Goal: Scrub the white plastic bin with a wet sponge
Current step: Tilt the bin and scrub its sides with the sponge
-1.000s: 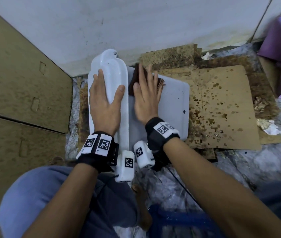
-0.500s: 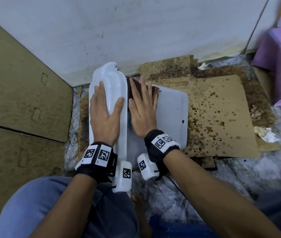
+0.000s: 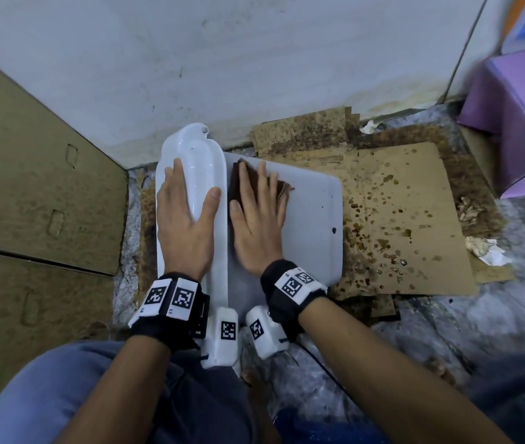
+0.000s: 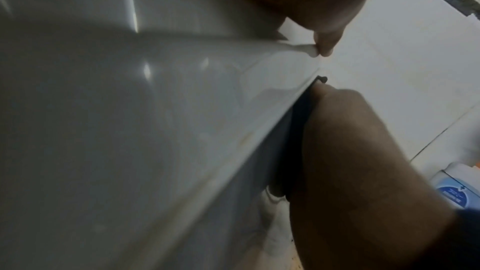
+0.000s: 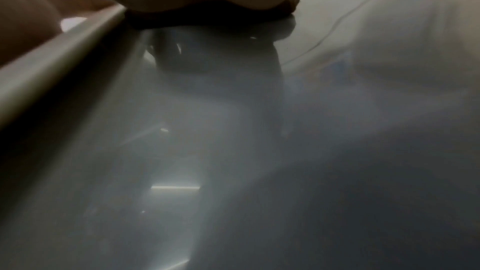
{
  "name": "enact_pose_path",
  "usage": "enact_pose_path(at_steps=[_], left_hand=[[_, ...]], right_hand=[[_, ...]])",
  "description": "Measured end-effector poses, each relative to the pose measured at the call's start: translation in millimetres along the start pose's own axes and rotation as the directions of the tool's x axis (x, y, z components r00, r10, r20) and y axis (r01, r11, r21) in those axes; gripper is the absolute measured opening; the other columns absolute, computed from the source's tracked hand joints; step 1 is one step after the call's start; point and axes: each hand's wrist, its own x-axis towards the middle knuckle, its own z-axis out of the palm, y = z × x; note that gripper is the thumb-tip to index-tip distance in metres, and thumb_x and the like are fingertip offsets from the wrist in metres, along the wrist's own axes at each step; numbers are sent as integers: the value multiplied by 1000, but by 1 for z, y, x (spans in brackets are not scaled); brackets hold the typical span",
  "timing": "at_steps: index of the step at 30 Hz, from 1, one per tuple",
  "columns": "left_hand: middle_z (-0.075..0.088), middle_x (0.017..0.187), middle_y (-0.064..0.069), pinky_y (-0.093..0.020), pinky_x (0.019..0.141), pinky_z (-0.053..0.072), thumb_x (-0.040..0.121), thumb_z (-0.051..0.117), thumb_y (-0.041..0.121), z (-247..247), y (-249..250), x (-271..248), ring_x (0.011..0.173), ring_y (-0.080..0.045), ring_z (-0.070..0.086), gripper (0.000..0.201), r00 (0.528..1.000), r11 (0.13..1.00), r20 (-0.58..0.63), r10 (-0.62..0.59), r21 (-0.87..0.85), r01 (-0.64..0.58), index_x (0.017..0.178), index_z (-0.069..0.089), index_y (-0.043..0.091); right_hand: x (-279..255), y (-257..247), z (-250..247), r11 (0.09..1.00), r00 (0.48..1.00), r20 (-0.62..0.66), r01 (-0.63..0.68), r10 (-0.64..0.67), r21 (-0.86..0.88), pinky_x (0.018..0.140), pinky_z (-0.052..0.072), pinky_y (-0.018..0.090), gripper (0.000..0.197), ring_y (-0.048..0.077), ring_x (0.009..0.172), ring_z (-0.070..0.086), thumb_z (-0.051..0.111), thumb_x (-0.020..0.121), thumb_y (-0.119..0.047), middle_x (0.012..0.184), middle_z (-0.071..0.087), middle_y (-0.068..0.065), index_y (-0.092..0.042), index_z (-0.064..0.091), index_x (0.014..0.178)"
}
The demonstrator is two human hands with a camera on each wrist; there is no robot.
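Observation:
The white plastic bin (image 3: 312,219) lies on its side on wet cardboard, its lid part (image 3: 205,161) toward the left. My left hand (image 3: 186,213) rests flat on that raised white part, fingers straight. My right hand (image 3: 259,213) presses flat on a dark brown sponge (image 3: 238,177) against the bin's broad face, near the ridge. In the left wrist view the bin surface (image 4: 130,130) fills the frame, with my right hand (image 4: 363,161) over the dark sponge (image 4: 298,130). In the right wrist view the sponge (image 5: 207,17) shows as a dark strip under my palm on the bin (image 5: 259,151).
Stained brown cardboard (image 3: 399,225) spreads to the right of the bin, spotted with dark drops. A white wall (image 3: 254,59) stands behind. Cardboard panels (image 3: 30,187) line the left. A purple box (image 3: 520,123) and crumpled paper (image 3: 485,251) lie at the right.
My right hand with the sponge has slid back toward me along the bin's face, close to the ridge. The left hand has stayed on the raised part.

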Motion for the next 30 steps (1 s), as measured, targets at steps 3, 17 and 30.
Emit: enact_pose_path(at_steps=[3,17,30], left_hand=[[26,161,-6,-35,121,15,97,51,45,0,0,-1,149,-18,19,71,1000,1000,-1,9,-7,-9,156,23,20],[27,160,-6,-34,121,16,98,52,42,4,4,2,149,-14,20,68,1000,999,-9,27,17,-27,156,24,21],[30,158,-6,-32,120,18,97,52,41,-2,-7,-1,147,-16,23,68,1000,1000,-20,3,-5,-3,156,25,21]], right_hand=[[5,17,-3,999,999,-30,43,-43,-4,118,-12,48,55,21,150,-10,17,98,-46,160,-8,-9,-39,1,149],[30,73,-17,961,959,-72,-277,275,-18,116,-12,50,59,26,150,-6,8,96,-46,163,-5,4,-31,2,153],[46,156,-24,911,914,-62,-404,401,-76,118,-9,55,55,23,150,-4,12,100,-38,163,0,3,-26,8,154]])
